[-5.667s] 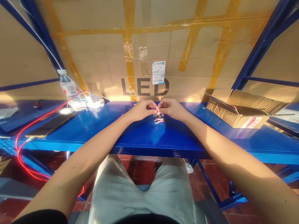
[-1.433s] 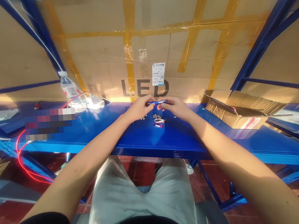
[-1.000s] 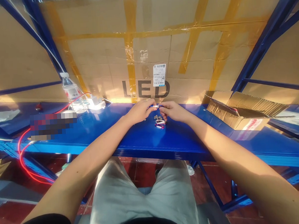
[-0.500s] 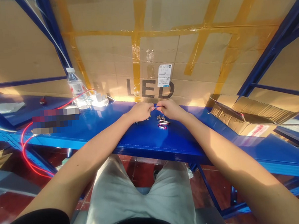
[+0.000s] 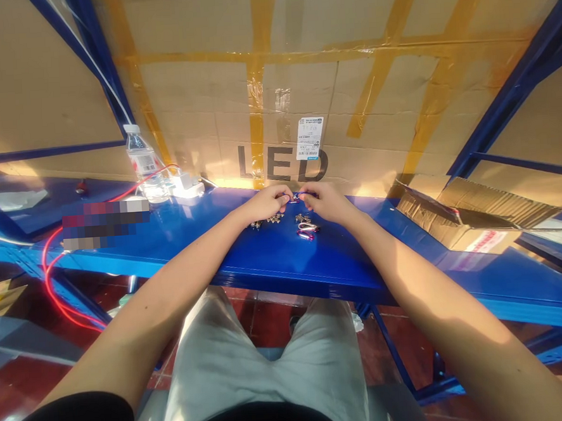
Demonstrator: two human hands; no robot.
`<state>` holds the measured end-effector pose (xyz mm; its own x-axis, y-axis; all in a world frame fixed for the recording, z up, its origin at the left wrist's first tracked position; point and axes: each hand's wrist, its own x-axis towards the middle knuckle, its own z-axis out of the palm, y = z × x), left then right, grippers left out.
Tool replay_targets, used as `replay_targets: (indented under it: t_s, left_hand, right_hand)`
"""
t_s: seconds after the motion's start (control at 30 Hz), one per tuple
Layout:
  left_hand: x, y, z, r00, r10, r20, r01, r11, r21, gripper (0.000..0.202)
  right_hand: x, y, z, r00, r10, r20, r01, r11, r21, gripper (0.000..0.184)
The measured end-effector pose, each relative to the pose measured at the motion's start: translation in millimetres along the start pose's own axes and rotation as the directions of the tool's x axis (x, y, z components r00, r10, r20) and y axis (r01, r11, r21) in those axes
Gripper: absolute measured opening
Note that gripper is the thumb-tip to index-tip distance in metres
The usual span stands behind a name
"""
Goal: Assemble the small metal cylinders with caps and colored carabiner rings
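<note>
Above the blue tabletop, my left hand and my right hand meet almost fingertip to fingertip, both closed in a pinch. A small shiny metal piece shows between them; whether it is one part or two joined ones I cannot tell. Below my left hand lie several small brassy metal pieces. A smaller cluster of similar metal pieces is under my right hand. Just in front of that cluster are a silvery loop and a glossy purple item.
At the back left stand a water bottle and a white power strip with a red cable. An open cardboard box sits at the right. A large carton marked LED walls off the back.
My fingertips have drawn slightly apart and turned, so more of the metal piece shows between them. More of the small pieces below my left hand are visible.
</note>
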<state>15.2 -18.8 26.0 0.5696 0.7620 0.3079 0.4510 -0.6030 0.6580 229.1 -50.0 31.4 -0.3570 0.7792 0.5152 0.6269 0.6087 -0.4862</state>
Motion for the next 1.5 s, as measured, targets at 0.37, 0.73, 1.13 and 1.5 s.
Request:
replay_targets:
  t_s: [0.37, 0.73, 1.13, 1.5]
  left_hand:
    - [-6, -23, -23.4, 0.997, 0.074, 0.018, -0.072, 0.843, 0.532, 0.03]
    - [8, -31, -15.7, 0.968, 0.152, 0.202, -0.248, 0.725, 0.642, 0.033]
    - [9, -32, -14.0, 0.957, 0.184, 0.224, -0.289, 0.675, 0.679, 0.028]
    - [9, -32, -18.3, 0.956, 0.173, 0.238, -0.294, 0.623, 0.725, 0.029]
  right_hand:
    - [-3, -3, 6, 0.993, 0.072, 0.097, -0.075, 0.997, 0.026, 0.016]
    - [-1, 3, 6, 0.991, 0.055, 0.121, -0.059, 0.998, 0.027, 0.013]
    - [-1, 0, 5, 0.99, 0.047, 0.133, -0.049, 0.999, 0.005, 0.014]
    - [-1, 1, 5, 0.992, 0.018, 0.127, -0.018, 1.0, -0.004, 0.016]
